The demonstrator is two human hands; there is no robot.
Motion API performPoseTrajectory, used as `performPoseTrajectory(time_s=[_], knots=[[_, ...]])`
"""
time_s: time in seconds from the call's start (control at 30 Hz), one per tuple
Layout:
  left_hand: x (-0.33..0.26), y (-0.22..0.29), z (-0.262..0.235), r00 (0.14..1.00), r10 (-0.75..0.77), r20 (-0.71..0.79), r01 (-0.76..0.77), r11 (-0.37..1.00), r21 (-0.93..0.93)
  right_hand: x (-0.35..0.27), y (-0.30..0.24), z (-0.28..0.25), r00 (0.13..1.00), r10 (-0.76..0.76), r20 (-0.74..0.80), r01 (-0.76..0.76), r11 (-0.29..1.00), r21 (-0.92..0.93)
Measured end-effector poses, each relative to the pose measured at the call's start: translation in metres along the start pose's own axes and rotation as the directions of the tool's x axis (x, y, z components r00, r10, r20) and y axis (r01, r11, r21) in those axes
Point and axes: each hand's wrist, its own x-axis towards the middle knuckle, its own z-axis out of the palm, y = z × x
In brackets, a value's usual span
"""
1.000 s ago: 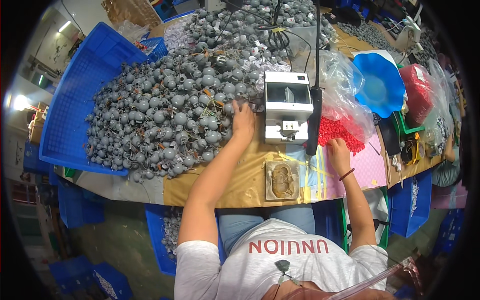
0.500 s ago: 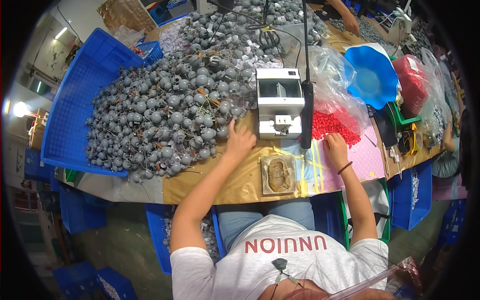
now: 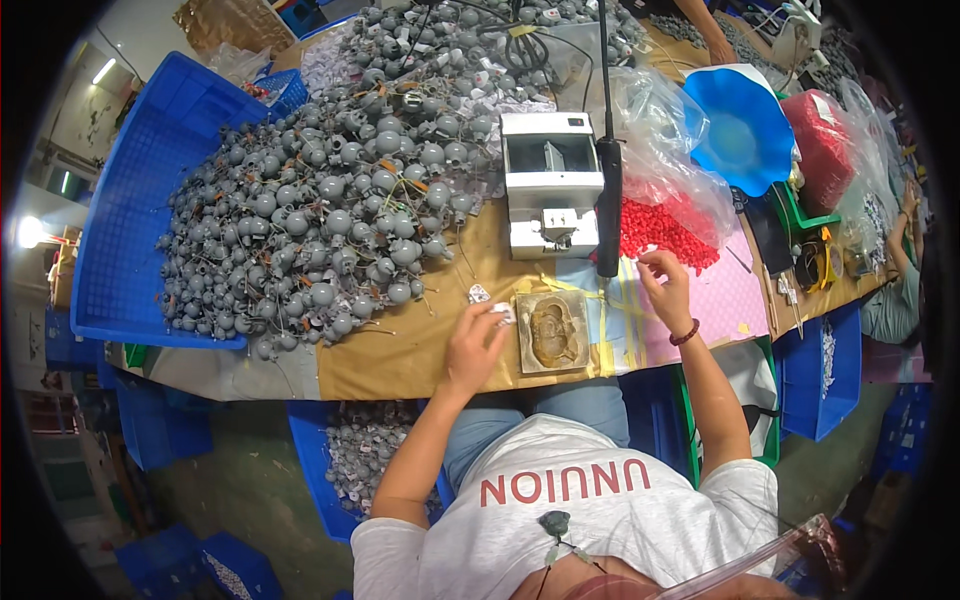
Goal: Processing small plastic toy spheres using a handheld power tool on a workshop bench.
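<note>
My left hand (image 3: 474,348) is at the front of the table, left of a square metal mould block (image 3: 553,332) with a rounded hollow. Its fingers close on a small white printed piece (image 3: 503,314). Just beyond its fingertips lies another small white printed piece (image 3: 479,293). My right hand (image 3: 668,288) is pinched at the near edge of a heap of small red parts (image 3: 665,236). A tiny pale thing shows at its fingertips, too small to make out. Between and beyond the hands stands a white machine (image 3: 552,190) with a dark window.
A large pile of grey round parts with wires (image 3: 330,215) spills from a tilted blue crate (image 3: 130,210) on the left. A black rod (image 3: 609,200) stands beside the machine. At the right are a blue wavy-edged bowl (image 3: 738,130) and a red bundle (image 3: 818,140). Another person's hand (image 3: 718,45) shows far right.
My left hand has drawn back from the pile's edge toward the mould, now with a white piece; another lies beyond it. My right hand has shifted slightly and pinches at the red parts.
</note>
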Motion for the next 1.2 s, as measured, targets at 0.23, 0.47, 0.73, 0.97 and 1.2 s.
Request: performPoseTrajectory(time_s=[0.23,0.47,0.73,0.97,1.2], knots=[[0.015,0.043,0.042,0.956,0.06,0.287,-0.089,0.992,0.088,-0.036,-0.061,0.04,0.938,-0.196,0.287,0.154,0.975,0.161],[0.026,0.02,0.025,0.98,0.005,0.198,0.001,1.0,-0.03,-0.046,-0.08,0.077,0.737,-0.517,0.435,0.573,0.819,0.003],[0.131,-0.004,-0.116,0.902,0.247,-0.353,0.077,0.713,0.697,-0.06,-0.093,0.073,0.765,-0.466,0.444,0.567,0.815,-0.121],[0.153,0.009,-0.145,0.993,0.02,-0.116,0.03,0.913,0.407,-0.053,-0.089,0.062,0.895,-0.321,0.311,0.325,0.945,0.04],[0.112,0.072,-0.114,0.959,-0.282,0.035,0.277,0.9,-0.337,-0.032,-0.116,0.069,0.9,-0.139,0.413,-0.004,0.945,0.326]])
